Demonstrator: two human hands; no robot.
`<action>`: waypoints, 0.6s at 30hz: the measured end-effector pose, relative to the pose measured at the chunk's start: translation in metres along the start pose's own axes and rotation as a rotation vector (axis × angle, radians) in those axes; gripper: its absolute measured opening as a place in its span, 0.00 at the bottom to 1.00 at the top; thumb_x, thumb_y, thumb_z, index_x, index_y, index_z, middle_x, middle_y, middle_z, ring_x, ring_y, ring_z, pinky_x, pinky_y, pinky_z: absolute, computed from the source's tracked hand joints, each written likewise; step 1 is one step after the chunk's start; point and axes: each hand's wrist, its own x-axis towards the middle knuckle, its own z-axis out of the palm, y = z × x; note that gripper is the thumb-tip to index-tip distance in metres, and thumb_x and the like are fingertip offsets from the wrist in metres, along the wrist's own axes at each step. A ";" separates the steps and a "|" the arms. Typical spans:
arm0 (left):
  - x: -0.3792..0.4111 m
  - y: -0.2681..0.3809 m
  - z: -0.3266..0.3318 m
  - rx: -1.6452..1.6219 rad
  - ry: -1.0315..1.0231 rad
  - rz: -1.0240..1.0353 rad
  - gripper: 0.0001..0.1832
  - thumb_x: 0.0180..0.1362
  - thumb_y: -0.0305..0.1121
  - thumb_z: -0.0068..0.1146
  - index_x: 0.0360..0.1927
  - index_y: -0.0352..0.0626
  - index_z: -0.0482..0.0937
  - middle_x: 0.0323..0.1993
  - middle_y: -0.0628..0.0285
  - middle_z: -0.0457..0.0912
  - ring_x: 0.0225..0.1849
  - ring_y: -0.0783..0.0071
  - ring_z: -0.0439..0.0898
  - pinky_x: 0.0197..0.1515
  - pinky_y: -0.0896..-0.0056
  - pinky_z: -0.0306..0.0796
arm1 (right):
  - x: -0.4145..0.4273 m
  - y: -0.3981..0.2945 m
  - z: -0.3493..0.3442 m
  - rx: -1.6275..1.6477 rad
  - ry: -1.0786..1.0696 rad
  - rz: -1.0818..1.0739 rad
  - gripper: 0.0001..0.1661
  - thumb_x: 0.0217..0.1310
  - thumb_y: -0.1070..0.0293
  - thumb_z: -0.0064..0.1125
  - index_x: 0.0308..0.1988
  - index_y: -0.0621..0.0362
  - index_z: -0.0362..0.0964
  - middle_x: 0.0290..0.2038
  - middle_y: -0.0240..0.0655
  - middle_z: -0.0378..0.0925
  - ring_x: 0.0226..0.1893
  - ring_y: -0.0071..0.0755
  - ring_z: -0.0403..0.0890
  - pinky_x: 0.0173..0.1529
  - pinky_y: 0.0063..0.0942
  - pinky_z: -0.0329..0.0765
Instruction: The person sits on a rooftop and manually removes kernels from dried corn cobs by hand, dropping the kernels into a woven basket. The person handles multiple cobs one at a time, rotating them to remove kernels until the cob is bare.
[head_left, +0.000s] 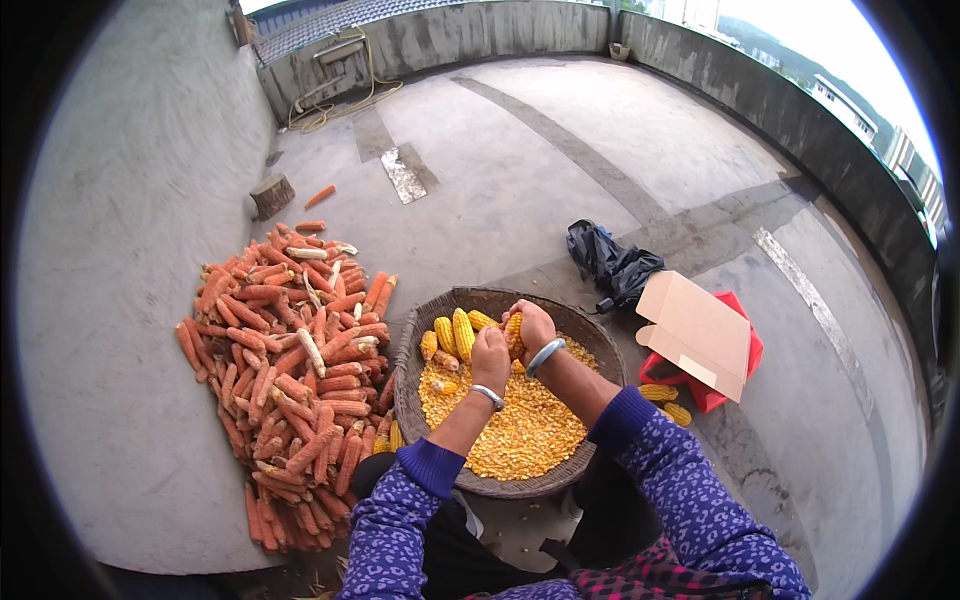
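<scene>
A round woven basket (409, 390) stands before me, holding loose yellow corn kernels (517, 435). Over its far half, my right hand (534, 328) is closed around a partly shelled corn cob (514, 334). My left hand (491, 358), fingers curled, is right beside that cob; whether it grips the cob too is hidden by the back of the hand. Several yellow corn ears (463, 334) lie on the kernels at the basket's far left, with a few partly stripped ones (446, 361) close by.
A large heap of bare reddish cobs (292, 375) lies left of the basket. To the right are a black plastic bag (611, 259), a cardboard piece (697, 334) on a red bag (754, 345), and corn ears (658, 392). A wood block (272, 196) stands by the wall.
</scene>
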 end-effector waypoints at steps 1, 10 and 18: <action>0.001 -0.001 -0.001 -0.104 -0.010 -0.043 0.15 0.56 0.41 0.32 0.23 0.42 0.66 0.18 0.68 0.65 0.22 0.81 0.65 0.21 0.79 0.60 | -0.002 -0.001 0.002 0.013 -0.033 0.013 0.11 0.52 0.67 0.35 0.22 0.59 0.59 0.18 0.36 0.64 0.19 0.30 0.66 0.26 0.25 0.68; 0.007 0.022 -0.007 -0.219 -0.343 -0.072 0.26 0.55 0.55 0.32 0.42 0.42 0.66 0.24 0.71 0.67 0.23 0.86 0.66 0.22 0.87 0.61 | -0.004 0.001 0.009 -0.363 -0.117 -0.334 0.18 0.58 0.59 0.31 0.26 0.58 0.63 0.19 0.33 0.64 0.21 0.23 0.64 0.27 0.21 0.66; 0.003 0.009 0.000 -0.010 -0.083 -0.053 0.23 0.56 0.52 0.32 0.31 0.41 0.70 0.20 0.71 0.67 0.22 0.87 0.64 0.21 0.85 0.59 | -0.005 0.003 0.002 -0.245 -0.066 -0.224 0.20 0.59 0.58 0.31 0.24 0.58 0.65 0.19 0.31 0.65 0.21 0.21 0.64 0.28 0.22 0.65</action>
